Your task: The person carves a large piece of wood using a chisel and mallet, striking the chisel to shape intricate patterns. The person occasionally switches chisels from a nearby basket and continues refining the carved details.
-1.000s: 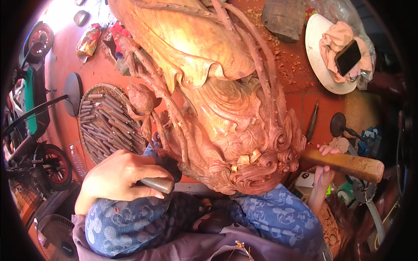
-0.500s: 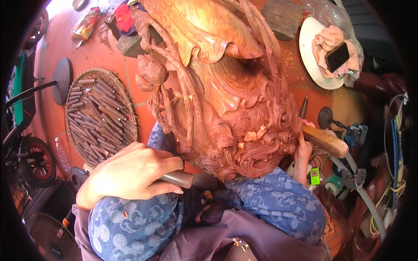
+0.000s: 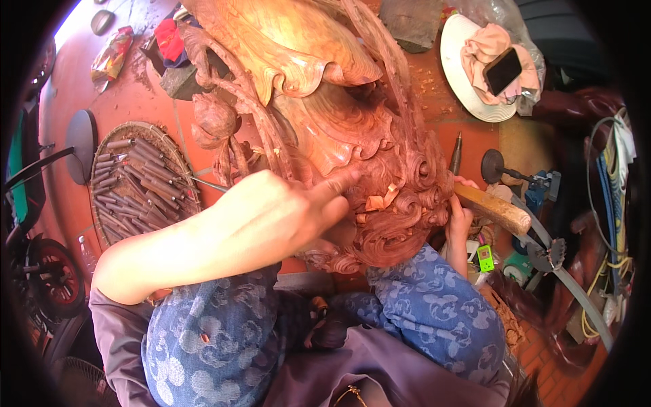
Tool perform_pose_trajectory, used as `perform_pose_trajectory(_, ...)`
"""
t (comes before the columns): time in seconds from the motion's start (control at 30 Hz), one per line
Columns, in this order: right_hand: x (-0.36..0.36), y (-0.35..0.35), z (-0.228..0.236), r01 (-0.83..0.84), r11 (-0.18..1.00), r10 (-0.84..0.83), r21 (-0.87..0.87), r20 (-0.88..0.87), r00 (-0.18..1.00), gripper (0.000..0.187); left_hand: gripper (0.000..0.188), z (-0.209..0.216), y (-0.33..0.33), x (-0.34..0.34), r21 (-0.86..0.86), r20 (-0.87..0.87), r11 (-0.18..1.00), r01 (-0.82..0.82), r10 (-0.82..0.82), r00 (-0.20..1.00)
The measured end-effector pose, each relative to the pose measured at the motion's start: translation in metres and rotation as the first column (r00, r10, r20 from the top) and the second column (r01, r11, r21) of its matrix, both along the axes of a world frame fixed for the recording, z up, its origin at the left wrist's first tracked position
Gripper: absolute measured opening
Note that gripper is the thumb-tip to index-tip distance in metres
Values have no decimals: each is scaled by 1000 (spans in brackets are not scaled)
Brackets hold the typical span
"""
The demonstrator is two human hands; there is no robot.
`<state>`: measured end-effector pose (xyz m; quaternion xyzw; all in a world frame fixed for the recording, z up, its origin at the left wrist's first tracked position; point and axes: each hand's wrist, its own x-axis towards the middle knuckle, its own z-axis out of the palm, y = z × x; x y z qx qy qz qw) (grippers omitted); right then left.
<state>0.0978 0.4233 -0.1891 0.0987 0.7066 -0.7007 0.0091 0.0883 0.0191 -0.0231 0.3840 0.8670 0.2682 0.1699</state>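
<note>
A large reddish wood carving (image 3: 325,129) with flowing folds, stems and curls leans over my lap. My left hand (image 3: 281,210) is across its lower front, index finger stretched out to the carved surface. Its other fingers are wrapped round a chisel (image 3: 210,184); the thin metal blade shows left of the hand, and the handle is mostly hidden. At the carving's right edge, my right hand (image 3: 459,220) is closed round a thick pale wooden stick (image 3: 498,209), partly hidden by the carving. Curled shavings (image 3: 382,199) sit on the carved curls.
A round woven tray (image 3: 108,146) full of wood-handled tools stands on the tiled floor at left. A pointed tool (image 3: 456,152) is just right of the carving. Far right are a white hat (image 3: 454,68), a phone (image 3: 502,72) on cloth, and a small green device (image 3: 485,258).
My left hand has risen from above my left knee to the carving's front, carrying the chisel, with its index finger now extended. My right hand keeps its hold on the stick.
</note>
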Motion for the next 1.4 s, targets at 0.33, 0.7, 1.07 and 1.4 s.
perform_pose_trajectory(0.33,-14,1,-1,-89,994,91,64,-33,995,38,37,41,-18,-2,-242,148,963,-118,156,977)
perform_pose_trajectory(0.7,-22,10,-8,-114,993,114,41,1,994,31,25,4,-172,41,36,309,-27,-999,951,-15)
perform_pose_trajectory(1.07,-17,18,-34,-136,899,23,417,264,964,18,33,-92,-285,136,-249,625,-279,-928,685,-374)
perform_pose_trajectory(1.4,-3,25,-70,-234,794,-24,561,414,910,42,39,-108,-285,177,-295,637,-278,-914,656,-405)
